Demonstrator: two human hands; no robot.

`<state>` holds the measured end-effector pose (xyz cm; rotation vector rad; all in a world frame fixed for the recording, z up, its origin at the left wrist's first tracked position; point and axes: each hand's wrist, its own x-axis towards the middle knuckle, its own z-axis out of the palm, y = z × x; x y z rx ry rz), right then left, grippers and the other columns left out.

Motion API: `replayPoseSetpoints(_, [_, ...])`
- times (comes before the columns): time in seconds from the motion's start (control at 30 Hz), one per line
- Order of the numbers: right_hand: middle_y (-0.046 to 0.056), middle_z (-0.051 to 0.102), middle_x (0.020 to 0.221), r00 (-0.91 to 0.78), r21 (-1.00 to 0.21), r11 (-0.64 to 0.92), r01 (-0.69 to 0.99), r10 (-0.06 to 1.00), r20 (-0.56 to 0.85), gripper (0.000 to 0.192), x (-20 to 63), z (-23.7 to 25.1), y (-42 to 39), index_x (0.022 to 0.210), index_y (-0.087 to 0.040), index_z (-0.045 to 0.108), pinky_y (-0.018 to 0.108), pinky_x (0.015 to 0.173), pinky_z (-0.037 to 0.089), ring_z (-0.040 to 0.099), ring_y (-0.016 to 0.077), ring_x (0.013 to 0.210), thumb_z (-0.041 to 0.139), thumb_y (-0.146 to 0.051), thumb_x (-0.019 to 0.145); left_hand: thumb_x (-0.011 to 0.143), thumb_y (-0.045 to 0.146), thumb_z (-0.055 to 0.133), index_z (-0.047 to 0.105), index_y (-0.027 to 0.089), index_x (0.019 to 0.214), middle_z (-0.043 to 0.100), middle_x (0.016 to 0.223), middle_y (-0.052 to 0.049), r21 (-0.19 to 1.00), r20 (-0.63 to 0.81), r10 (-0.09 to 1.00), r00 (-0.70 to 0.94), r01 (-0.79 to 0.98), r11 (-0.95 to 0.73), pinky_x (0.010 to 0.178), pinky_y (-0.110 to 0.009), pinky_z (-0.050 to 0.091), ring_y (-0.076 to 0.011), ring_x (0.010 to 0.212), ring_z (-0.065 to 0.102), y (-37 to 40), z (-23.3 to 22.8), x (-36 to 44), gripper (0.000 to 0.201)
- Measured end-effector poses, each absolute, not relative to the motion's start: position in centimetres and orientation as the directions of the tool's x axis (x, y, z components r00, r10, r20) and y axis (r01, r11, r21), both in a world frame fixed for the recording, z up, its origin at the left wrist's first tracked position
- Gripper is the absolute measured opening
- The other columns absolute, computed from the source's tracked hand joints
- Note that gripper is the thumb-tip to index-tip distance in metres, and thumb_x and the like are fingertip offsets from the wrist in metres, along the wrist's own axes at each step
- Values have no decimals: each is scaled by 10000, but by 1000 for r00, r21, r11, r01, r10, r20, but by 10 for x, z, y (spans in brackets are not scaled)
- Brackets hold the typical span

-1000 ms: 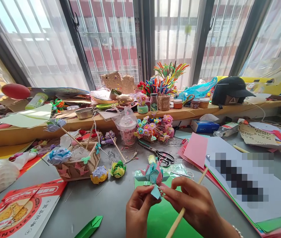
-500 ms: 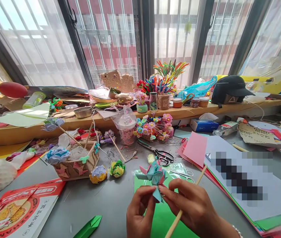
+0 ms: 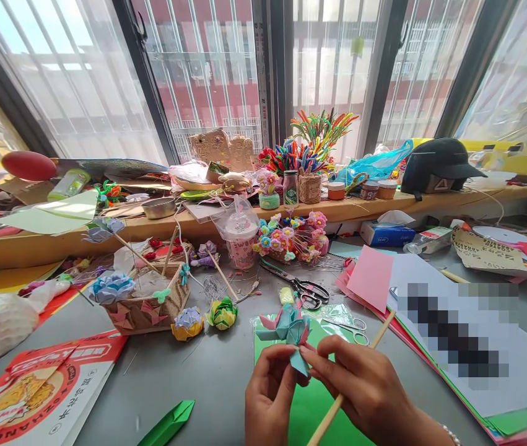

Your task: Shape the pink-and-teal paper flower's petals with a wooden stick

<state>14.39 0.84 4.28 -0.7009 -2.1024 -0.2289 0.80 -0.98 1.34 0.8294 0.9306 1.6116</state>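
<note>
A folded paper flower [image 3: 288, 328] in blue and pink is pinched between both hands at the lower middle. My left hand [image 3: 270, 390] is closed on its lower blue petal from the left. From the right, my right hand [image 3: 365, 378] grips the same petal with thumb and forefinger. A thin wooden stick [image 3: 327, 423] also lies in the right hand, slanting from lower left to upper right, partly hidden by the fingers. Beneath the hands is a green paper sheet [image 3: 319, 402]. A folded green paper strip [image 3: 168, 424] rests at the lower left.
Black-handled scissors [image 3: 312, 292] and small silver scissors [image 3: 358, 328] lie beyond the hands. Two finished paper flowers [image 3: 223, 313] sit beside a cardboard box [image 3: 152, 313]. A paper stack [image 3: 477, 322] fills the right side; a red-and-white food bag [image 3: 35, 396] lies left. A wooden ledge [image 3: 226, 218] runs behind.
The view has shifted slightly, so most things appear a little further right. Both hands keep hold of the paper flower, with hardly any change in their grip.
</note>
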Motion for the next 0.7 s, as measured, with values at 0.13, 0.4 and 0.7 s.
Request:
replayPoseSetpoints(0.13, [51,628,696,-461,-97,835,542,392,796,223,143,40,10,978,-102,634,187,461,431,563,100,524,429,-158,910,575,338,776,660,184,726,626,591,30,849,-4,986,-165,-522,-84,506,-165,434,-78,497,524,-6,8,7,245])
replayPoseSetpoints(0.4, [71,628,664,-405,-52,816,576,341,848,272,141,39,7,919,-88,654,206,447,455,573,123,514,461,-280,903,575,342,773,641,198,756,644,662,5,884,16,980,-199,-456,-107,558,-175,440,-126,634,574,-8,13,7,266])
replayPoseSetpoints(0.7, [79,627,675,-368,-124,818,562,382,848,221,141,35,6,923,-82,655,209,447,453,581,127,526,463,-187,891,666,359,710,562,238,902,606,619,45,924,119,970,-214,-332,-187,505,-160,378,-89,540,478,-10,12,7,303])
